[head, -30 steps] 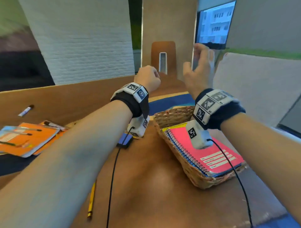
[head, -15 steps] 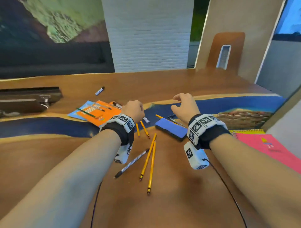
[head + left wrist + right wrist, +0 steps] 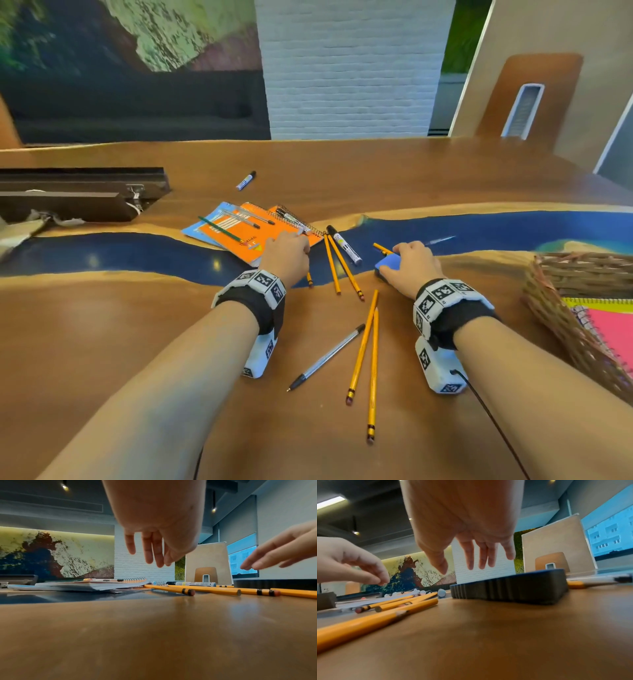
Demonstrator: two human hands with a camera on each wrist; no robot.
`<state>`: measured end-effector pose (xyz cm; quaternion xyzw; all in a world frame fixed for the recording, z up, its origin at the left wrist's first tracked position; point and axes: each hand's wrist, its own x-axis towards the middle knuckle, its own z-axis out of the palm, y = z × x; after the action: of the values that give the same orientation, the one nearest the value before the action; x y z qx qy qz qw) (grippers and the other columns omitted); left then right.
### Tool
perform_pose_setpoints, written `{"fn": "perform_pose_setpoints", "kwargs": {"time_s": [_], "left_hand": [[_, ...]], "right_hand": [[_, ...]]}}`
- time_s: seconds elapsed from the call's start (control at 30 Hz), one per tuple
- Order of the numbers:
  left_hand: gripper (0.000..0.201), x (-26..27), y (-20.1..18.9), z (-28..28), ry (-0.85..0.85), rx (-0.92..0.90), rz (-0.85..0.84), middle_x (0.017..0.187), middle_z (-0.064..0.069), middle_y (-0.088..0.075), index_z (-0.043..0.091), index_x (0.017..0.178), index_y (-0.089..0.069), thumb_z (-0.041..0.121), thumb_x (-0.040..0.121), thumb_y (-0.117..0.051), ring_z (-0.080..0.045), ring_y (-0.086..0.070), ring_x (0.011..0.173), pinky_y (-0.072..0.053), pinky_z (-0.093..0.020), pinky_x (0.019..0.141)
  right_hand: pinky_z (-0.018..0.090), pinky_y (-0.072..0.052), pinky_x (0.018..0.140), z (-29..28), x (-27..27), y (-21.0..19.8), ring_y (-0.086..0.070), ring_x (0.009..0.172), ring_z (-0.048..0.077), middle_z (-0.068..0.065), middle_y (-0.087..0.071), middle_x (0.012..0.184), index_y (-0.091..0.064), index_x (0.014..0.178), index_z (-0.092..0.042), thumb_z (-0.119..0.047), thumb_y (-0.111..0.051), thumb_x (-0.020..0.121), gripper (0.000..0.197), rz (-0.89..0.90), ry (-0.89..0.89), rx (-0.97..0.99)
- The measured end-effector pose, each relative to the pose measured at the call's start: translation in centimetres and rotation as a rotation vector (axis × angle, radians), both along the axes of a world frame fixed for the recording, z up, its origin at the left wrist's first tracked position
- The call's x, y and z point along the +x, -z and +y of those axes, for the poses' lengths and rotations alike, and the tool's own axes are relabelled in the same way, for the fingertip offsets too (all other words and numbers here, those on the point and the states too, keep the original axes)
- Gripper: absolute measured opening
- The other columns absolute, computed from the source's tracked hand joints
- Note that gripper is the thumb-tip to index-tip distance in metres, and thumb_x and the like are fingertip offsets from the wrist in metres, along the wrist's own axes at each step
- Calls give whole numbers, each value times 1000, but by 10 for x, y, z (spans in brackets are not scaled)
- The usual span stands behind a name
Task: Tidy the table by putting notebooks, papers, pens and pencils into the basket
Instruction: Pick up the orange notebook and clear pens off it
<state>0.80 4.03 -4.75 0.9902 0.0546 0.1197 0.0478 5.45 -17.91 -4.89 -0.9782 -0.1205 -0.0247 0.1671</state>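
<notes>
Both hands empty, fingers loose. Left hand point(image 3: 287, 255) hovers mid-frame over orange spiral notebooks point(image 3: 246, 230); right hand point(image 3: 412, 265) above ribbed blue eraser block point(image 3: 387, 264). Slim yellow pencils point(image 3: 361, 346) lie scattered centre on glossy wood table point(image 3: 102, 342). Woven wicker basket point(image 3: 561, 308) at right edge holds pink notebook point(image 3: 613, 329).

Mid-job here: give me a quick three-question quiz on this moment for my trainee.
1. True or false: the pink notebook already lies in the basket.
2. What is the right hand over? A) the blue eraser block B) the clear pen C) the far marker
3. Fill in: the left hand is at the near edge of the ______ notebook.

Key: 1 true. 2 A; the right wrist view shows the fingers open above it, not touching. 3 orange.
</notes>
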Motion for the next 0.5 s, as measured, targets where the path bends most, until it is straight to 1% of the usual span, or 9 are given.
{"fn": "perform_pose_setpoints", "kwargs": {"time_s": [0.07,0.2,0.27,0.33,0.4,0.5], "left_hand": [[24,4,1,2,-18,8,-19,106,-7,-59,11,107,-61,11,95,-40,-27,-46,110,-34,-39,93],[24,14,2,5,-93,91,23,110,-7,-57,11,112,-57,13,94,-40,-26,-46,111,-37,-39,93],[23,20,2,10,-178,97,53,114,-9,-55,10,113,-54,12,93,-42,-27,-47,112,-38,-39,92],[23,25,4,16,-298,60,93,118,-10,-53,8,114,-52,16,93,-46,-28,-48,114,-41,-38,90],[34,32,9,22,-431,-19,157,126,-13,-51,8,122,-48,26,94,-50,-29,-47,120,-41,-41,94],[66,41,16,31,-591,-126,281,138,-18,-42,4,135,-37,47,89,-56,-35,-40,129,-40,-49,102]], "right_hand": [[42,-32,106,5,3,-1,-41,125,27,9,-43,135,-44,133,-14,-39,-50,92,49,-35,-21,17],[39,-31,106,18,6,1,-41,125,24,7,-44,134,-46,132,-15,-36,-47,93,44,-62,-100,4],[38,-31,106,22,6,3,-41,125,24,6,-45,134,-46,132,-15,-34,-47,93,42,-68,-120,-19],[37,-32,105,25,9,4,-41,124,23,6,-46,133,-47,130,-15,-32,-47,93,41,-79,-136,-13],[35,-33,105,28,12,3,-41,124,22,5,-46,133,-48,130,-15,-30,-47,93,40,-74,-159,22],[35,-34,105,33,16,3,-42,124,20,4,-46,133,-48,130,-16,-29,-48,94,39,-45,-208,46]]}}
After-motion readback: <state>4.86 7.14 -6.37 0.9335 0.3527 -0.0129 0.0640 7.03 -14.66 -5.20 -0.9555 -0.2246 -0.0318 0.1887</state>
